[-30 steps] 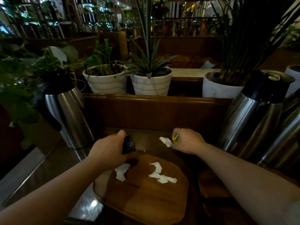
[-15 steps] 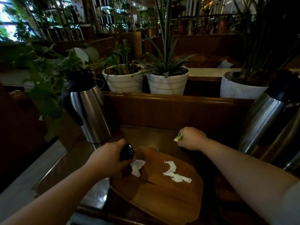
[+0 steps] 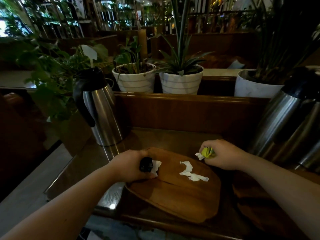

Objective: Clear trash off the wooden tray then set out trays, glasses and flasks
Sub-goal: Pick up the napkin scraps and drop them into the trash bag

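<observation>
A rounded wooden tray lies on the dark counter in front of me. A torn strip of white paper rests near the tray's middle. My left hand sits at the tray's left rim, closed around a small black object, with a white paper scrap under its fingertips. At the tray's far right corner my right hand is closed on a crumpled yellow-green wrapper and a bit of white paper. A steel flask with a black handle stands at the back left.
More steel flasks crowd the right side, close to my right forearm. A wooden ledge behind the counter carries white plant pots. A second dark wooden tray lies at the right. The counter's left edge drops to a pale floor.
My right hand has drawn back from the counter's rear toward the tray, the yellow-green wrapper now showing in its fingers. My left hand's fingers have closed down onto the white scrap.
</observation>
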